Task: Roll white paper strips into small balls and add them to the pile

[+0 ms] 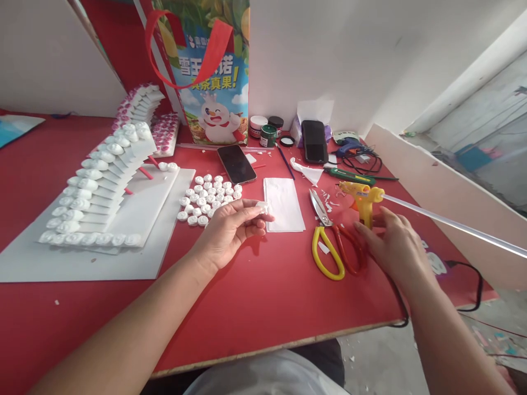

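White rosette (262, 207), small and soft-looking, shows in the head view above the red counter (247, 307), pinched between the thumb and fingers of the left hand (236, 225), at the near-left side of the white sheets (284, 204). The pinch looks light, which suits it: harder pressure could flatten the layers. Gripping by the rim, with 1 face left bare, would spare the fingertips from hot glue.

The right hand (399, 241) is at the yellow glue gun (364, 207), thumb and fingers partly curled about the handle; I can't tell whether they are closed on it. A firm hold low on the handle is best, well away from the nozzle, which is probably hot. The clear glue stick (448, 224) juts far out behind, so any turn of the wrist calls for room. The shears (326, 221), with 1 yellow and 1 red handle, lie just beside the gun and could snag it. Loose rosettes (211, 198) sit near the left hand; keep the wrist clear.
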{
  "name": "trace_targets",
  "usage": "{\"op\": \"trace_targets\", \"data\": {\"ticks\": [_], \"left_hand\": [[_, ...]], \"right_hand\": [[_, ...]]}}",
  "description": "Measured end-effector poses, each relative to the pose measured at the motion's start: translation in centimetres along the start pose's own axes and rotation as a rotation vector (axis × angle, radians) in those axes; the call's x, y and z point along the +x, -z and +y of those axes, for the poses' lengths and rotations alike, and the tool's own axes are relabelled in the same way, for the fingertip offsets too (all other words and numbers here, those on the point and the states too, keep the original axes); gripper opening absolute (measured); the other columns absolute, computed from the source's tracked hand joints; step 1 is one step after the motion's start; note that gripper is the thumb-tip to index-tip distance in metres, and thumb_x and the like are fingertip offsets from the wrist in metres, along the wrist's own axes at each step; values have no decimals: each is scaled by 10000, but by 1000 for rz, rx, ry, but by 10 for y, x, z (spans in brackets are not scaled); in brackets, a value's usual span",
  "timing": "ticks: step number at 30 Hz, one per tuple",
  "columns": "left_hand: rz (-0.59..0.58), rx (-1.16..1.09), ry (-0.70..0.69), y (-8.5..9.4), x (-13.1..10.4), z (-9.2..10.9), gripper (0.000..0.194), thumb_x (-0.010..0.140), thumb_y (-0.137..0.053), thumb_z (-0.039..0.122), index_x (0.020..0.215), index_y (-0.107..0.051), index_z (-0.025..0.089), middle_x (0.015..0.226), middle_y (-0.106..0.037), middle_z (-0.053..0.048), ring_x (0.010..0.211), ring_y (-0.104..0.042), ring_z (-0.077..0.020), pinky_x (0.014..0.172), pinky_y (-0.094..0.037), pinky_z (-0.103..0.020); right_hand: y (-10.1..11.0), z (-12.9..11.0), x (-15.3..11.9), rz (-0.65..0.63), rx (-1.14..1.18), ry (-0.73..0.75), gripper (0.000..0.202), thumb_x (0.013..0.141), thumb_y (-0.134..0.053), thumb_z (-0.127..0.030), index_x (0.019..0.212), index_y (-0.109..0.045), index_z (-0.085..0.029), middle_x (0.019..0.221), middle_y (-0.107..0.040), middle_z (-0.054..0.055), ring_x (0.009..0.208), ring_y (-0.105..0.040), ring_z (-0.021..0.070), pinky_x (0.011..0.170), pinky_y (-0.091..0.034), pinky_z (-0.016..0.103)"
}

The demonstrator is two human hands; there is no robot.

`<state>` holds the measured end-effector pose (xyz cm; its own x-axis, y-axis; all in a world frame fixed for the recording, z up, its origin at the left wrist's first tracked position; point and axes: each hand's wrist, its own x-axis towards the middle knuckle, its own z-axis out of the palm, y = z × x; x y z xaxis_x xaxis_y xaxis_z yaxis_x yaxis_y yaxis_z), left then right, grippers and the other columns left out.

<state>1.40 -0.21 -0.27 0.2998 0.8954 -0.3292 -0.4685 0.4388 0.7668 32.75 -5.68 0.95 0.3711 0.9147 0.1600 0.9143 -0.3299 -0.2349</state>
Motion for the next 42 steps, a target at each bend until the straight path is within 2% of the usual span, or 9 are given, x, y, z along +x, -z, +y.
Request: {"op": "trace_targets", "data": {"ticks": [3,5,7,12,16,20,25,31,42], "left_hand": [[-12,-3,-7,0,0,1,170,776,-806,202,885,-715,108,801,-777,-96,609,-642,-79,614,-559,-169],[-34,-4,-13,0,-1,2,154,787,-798,192,887,-718,106,803,-778,-98,609,-641,-78,601,-554,-161],[-67,-16,-26,-1,-2,2,132,797,-791,189,877,-721,111,802,-777,-90,606,-637,-75,591,-549,-153],[-136,-78,-109,-2,-3,5,109,779,-808,182,843,-740,127,781,-771,-71,603,-631,-74,594,-548,-148],[-101,-102,-145,0,0,6,106,767,-816,187,826,-753,124,764,-763,-60,608,-634,-70,598,-543,-140],[-74,-58,-127,3,4,5,125,762,-823,192,832,-756,112,746,-756,-58,607,-639,-78,582,-539,-147],[-65,-13,-103,2,4,3,120,774,-821,196,823,-754,109,737,-757,-72,593,-632,-81,570,-536,-152],[-89,23,-104,2,4,0,109,785,-834,209,798,-771,121,711,-738,-43,569,-610,-76,512,-509,-140],[-103,57,-127,4,6,-3,134,813,-839,244,810,-788,120,728,-718,-31,590,-583,-61,509,-498,-128]], "right_hand": [[17,-15,-35,87,10,62,606,917,-565,-586,1312,-607,-128,1143,-685,228,1021,-648,394,754,-495,472],[26,-33,-54,139,200,160,460,942,-590,-517,1250,-654,-181,1076,-713,165,932,-670,310,710,-516,405],[31,-60,-59,35,482,243,320,965,-599,-426,1201,-697,-234,1064,-733,100,865,-680,231,645,-519,331],[11,-128,-20,-289,928,386,410,927,-507,-178,1264,-739,-209,1022,-715,66,788,-628,144,696,-528,298],[-19,-154,-1,-408,1089,370,414,875,-527,-153,1182,-800,-203,812,-626,26,691,-521,116,668,-481,289],[-35,-155,-9,-411,1243,370,383,884,-546,-181,1146,-818,-240,759,-546,1,651,-478,100,648,-464,278],[-35,-150,-10,-400,1237,389,405,855,-524,-101,1062,-841,-245,795,-596,14,734,-543,113,696,-486,272],[-41,-145,-6,-234,1155,527,408,837,-510,-61,986,-849,-230,885,-664,43,775,-632,129,700,-518,276],[-46,-142,-9,-50,999,680,406,862,-487,-38,992,-831,-212,924,-670,54,763,-641,119,690,-531,261]]}}
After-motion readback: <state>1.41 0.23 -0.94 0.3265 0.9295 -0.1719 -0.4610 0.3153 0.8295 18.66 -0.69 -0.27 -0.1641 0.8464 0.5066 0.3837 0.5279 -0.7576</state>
